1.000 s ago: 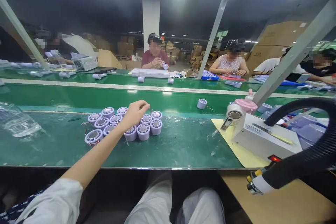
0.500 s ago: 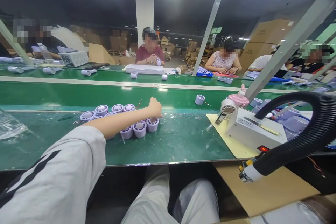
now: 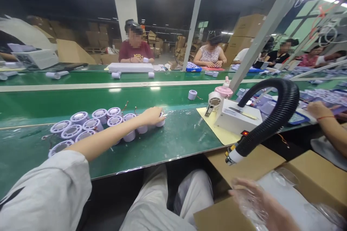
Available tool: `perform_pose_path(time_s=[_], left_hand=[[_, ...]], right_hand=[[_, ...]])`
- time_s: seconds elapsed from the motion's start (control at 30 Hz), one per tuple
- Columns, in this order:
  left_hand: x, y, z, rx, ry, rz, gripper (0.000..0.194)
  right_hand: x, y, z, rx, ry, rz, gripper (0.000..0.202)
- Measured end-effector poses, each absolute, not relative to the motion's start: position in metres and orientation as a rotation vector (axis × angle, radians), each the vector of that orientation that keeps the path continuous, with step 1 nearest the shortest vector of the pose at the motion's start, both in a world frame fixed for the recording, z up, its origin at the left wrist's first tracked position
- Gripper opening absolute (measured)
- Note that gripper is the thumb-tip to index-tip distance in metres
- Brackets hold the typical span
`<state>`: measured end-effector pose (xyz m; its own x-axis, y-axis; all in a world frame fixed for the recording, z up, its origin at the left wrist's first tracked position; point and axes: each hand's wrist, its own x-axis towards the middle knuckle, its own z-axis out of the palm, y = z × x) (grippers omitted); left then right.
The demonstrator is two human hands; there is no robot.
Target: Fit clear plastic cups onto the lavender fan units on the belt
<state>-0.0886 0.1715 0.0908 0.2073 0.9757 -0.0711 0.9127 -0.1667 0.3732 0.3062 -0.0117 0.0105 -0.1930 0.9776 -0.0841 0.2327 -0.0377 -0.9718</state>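
Note:
My left hand (image 3: pixel 152 116) reaches across the bench, its fingers closed on a lilac round fan housing (image 3: pixel 161 122) at the right end of a group. Several more lilac housings (image 3: pixel 72 131) with slotted round tops stand to the left, partly behind my forearm; thin wires stick out from some. At the lower right, my right hand (image 3: pixel 267 205) is smeared by motion. It holds a clear plastic piece (image 3: pixel 251 202), whose exact shape I cannot make out, over an open cardboard box (image 3: pixel 225 214).
A white machine (image 3: pixel 238 117) with a black flexible hose (image 3: pixel 287 101) stands on yellow card to the right. One housing (image 3: pixel 192 95) sits on the green conveyor (image 3: pixel 151 97). A co-worker's hand (image 3: pixel 321 110) is at far right. Other people sit opposite. A slanted metal post rises behind the machine.
The view has turned to the right. My left hand has come down onto the housing at the group's right end. My right hand has entered at the lower right with clear plastic.

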Motion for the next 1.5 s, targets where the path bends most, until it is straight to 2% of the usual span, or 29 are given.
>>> perform_pose_path(time_s=[0.1, 0.2, 0.27, 0.33, 0.43, 0.57, 0.6, 0.67, 0.73, 0.93, 1.07, 1.13, 1.17, 1.23, 1.27, 1.33, 1.37, 1.5], left_hand=[[-0.062, 0.141, 0.082, 2.058, 1.487, 0.374, 0.046], [-0.034, 0.099, 0.061, 1.885, 1.180, 0.378, 0.050], [-0.020, 0.072, 0.047, 1.776, 0.948, 0.399, 0.040], [-0.012, 0.052, 0.036, 1.758, 0.766, 0.446, 0.025], [-0.006, 0.033, 0.028, 1.900, 0.748, 0.494, 0.017], [-0.004, 0.021, 0.018, 1.908, 0.917, 0.621, 0.021], [-0.004, 0.020, 0.013, 1.881, 0.930, 0.669, 0.027], [-0.005, 0.017, 0.001, 1.869, 0.915, 0.749, 0.046], [-0.006, 0.016, -0.010, 1.935, 0.867, 0.789, 0.060], [-0.011, 0.014, -0.015, 1.956, 0.739, 0.660, 0.072], [-0.011, 0.009, -0.002, 1.714, 0.729, 0.611, 0.067], [-0.010, 0.005, 0.002, 1.564, 0.738, 0.605, 0.065], [-0.009, 0.003, 0.003, 1.506, 0.745, 0.607, 0.065], [-0.009, -0.001, 0.004, 1.479, 0.768, 0.611, 0.067], [-0.008, -0.003, 0.004, 1.517, 0.780, 0.614, 0.068], [-0.007, -0.005, 0.002, 1.658, 0.793, 0.637, 0.070], [-0.006, -0.006, 0.001, 1.737, 0.787, 0.654, 0.070], [-0.004, -0.006, -0.007, 1.946, 0.724, 0.736, 0.067]], right_hand=[[0.266, -0.024, 0.012, -1.181, -1.818, 1.182, 0.051], [0.230, -0.029, 0.024, -1.298, -2.113, 0.709, 0.049], [0.215, -0.027, 0.030, -1.351, -2.195, 0.441, 0.051], [0.209, -0.024, 0.031, -1.406, -2.268, 0.309, 0.049], [0.208, -0.023, 0.028, -1.446, -2.394, 0.456, 0.038], [0.208, -0.029, 0.024, -1.399, -2.141, 0.983, 0.007], [0.207, -0.031, 0.024, -1.392, -2.030, 1.060, 0.006], [0.205, -0.032, 0.025, -1.399, -1.854, 1.104, 0.022], [0.203, -0.032, 0.025, -1.411, -1.726, 1.085, 0.028], [0.209, -0.026, 0.018, -1.326, -1.395, 1.254, 0.029], [0.218, -0.024, 0.011, -1.199, -1.218, 1.414, 0.029], [0.220, -0.025, 0.010, -1.116, -1.302, 1.426, 0.015], [0.221, -0.027, 0.011, -1.102, -1.394, 1.399, 0.014], [0.219, -0.032, 0.014, -1.124, -1.586, 1.291, 0.033], [0.216, -0.034, 0.016, -1.155, -1.649, 1.228, 0.033], [0.209, -0.038, 0.022, -1.235, -1.677, 1.126, 0.016], [0.205, -0.040, 0.024, -1.274, -1.661, 1.084, 0.016], [0.194, -0.040, 0.029, -1.389, -1.608, 0.948, 0.038]])
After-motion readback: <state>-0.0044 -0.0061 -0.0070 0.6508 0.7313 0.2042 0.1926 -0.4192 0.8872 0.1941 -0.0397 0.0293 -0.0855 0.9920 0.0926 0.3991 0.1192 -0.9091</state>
